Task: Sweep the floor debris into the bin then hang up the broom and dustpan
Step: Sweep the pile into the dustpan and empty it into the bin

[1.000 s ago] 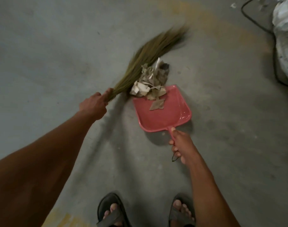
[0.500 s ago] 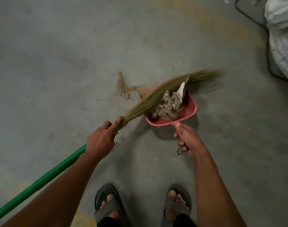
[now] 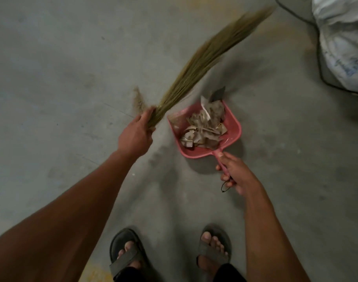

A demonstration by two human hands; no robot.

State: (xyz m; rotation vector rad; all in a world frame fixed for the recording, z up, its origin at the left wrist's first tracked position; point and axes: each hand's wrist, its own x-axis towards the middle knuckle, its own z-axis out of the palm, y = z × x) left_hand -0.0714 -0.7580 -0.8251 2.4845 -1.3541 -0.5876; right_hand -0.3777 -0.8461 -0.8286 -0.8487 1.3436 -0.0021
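The left hand is clamped around the neck of the broom, where the bristles gather; the bristles extend up and away to the right of that hand, blurred, their tips well beyond the pan. The right hand grips the handle of the pink dustpan, thumb on top, fingers curled beneath, a cord loop dangling below the fingers. The pan sits just ahead of that hand and carries a heap of paper debris. A thin streak of dust lies on the floor, just ahead of the left hand, outside the pan. Judgement: the collecting step is nearly complete. The next move calls for one more stroke to draw the streak into the pan, then a level carry to the bin, which is not in view. A white sack and a black cable lie far to the right.
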